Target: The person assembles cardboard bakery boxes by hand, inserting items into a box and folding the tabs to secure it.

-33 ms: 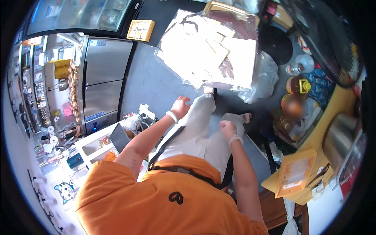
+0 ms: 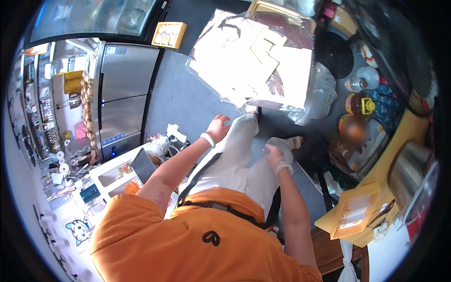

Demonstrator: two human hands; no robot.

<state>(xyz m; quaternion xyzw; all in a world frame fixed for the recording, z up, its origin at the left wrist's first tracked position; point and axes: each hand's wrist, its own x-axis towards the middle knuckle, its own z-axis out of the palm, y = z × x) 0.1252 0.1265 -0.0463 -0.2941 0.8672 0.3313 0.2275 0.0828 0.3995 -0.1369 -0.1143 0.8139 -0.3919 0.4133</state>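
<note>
Orange shirt (image 2: 188, 244) filling lower frame, black strap (image 2: 221, 207) across it, white trousers (image 2: 235, 160) below toward the grey floor (image 2: 183, 103).
Big clear bag (image 2: 256, 61) of pale flat packs top centre, on floor just ahead of the feet.
Steel fridge (image 2: 124, 94) at left, yellow tray (image 2: 168, 34) above it.
Yellow worktop (image 2: 399, 155) at right, steel pot (image 2: 408, 176) on it, open yellow box (image 2: 354, 214) at its near edge.
White worktop (image 2: 110, 174) at lower left, cluttered; dark tablet (image 2: 143, 165) leaning there.
Black round lid (image 2: 333, 54) and bottles (image 2: 359, 101) upper right.
Left hand (image 2: 218, 128) bare, white wristband (image 2: 207, 140), raised over left knee, near the bag's lower edge, not clearly touching; grip loosely curled, holding nothing visible.
Right hand (image 2: 277, 157) in thin glove over right knee, well short of the bag; fingers partly bent, something small and clear maybe pinched, cannot tell.
Versus earlier frame: same instant, same layout, hands, bag and worktops all in matching places, no shift seen.
</note>
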